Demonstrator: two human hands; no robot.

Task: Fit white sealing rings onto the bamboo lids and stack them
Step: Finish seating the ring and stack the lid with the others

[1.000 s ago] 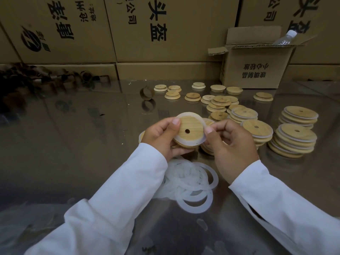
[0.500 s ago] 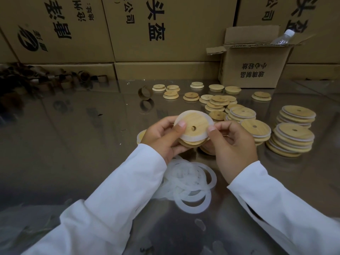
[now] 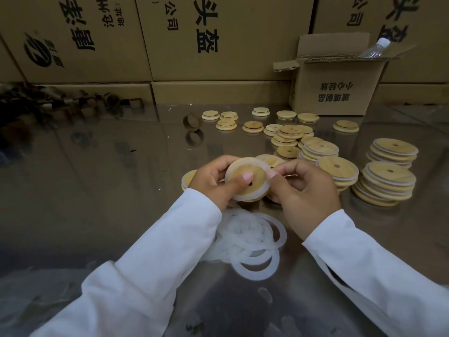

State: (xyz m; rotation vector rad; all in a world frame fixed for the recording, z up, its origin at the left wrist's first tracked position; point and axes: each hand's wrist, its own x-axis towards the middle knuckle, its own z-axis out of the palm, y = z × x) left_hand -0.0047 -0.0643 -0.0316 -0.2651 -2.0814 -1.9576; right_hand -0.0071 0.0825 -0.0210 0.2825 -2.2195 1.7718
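1. Several loose rings (image 3: 255, 242) lie heaped on the bench (image 3: 97, 190) at six o'clock.
2. Left hand (image 3: 213, 181) and right hand (image 3: 306, 193) pinch one lid (image 3: 250, 183) at centre. The right thumb presses its ring (image 3: 243, 198); seating looks nearly done.
3. Next, likely: set it squarely on the stacks (image 3: 386, 186) at three o'clock.
4. Bare lids (image 3: 252, 127) wait at twelve.
5. Open box (image 3: 337, 93) at one o'clock holds a bottle (image 3: 374, 48); other contents are hidden.

Packing workshop: stacked printed cartons (image 3: 218, 37) behind glossy worktable (image 3: 97, 178), lid stacks (image 3: 386, 186).
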